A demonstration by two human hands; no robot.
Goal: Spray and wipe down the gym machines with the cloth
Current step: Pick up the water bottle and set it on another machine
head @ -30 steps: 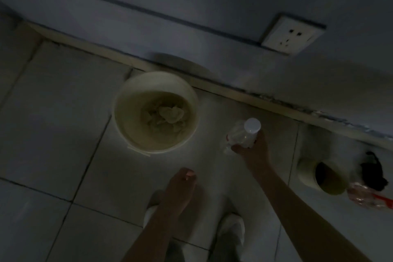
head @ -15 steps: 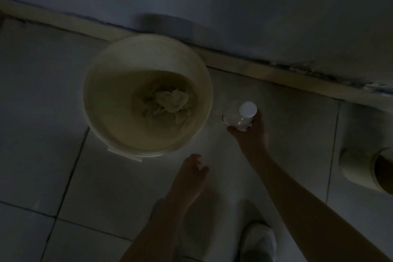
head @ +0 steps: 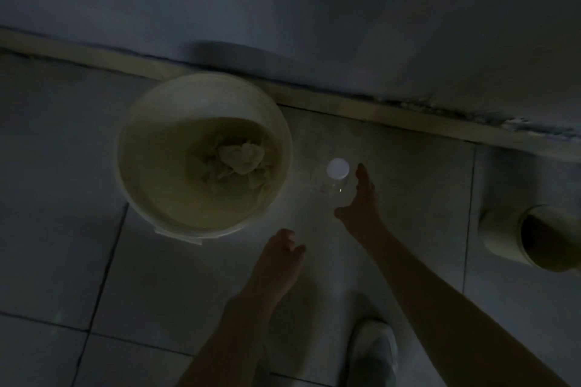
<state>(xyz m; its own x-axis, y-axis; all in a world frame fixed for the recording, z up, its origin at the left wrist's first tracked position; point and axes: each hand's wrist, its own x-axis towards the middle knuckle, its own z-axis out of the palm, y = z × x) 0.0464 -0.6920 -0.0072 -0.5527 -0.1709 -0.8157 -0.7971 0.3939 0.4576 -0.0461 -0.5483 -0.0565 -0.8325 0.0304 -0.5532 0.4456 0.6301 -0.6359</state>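
Hovering right hand (head: 358,198) beside a clear bottle (head: 333,185)
Its fingers are spread and straight, just beside the upright white-capped bottle; contact cannot be told. The left hand (head: 279,256) hangs loosely curled, holding nothing. The crumpled cloth (head: 240,157) lies inside the pale bucket (head: 201,86), left of the bottle

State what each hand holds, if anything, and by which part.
Nothing is held. The right hand is open beside the standing bottle; the left hand hangs empty.
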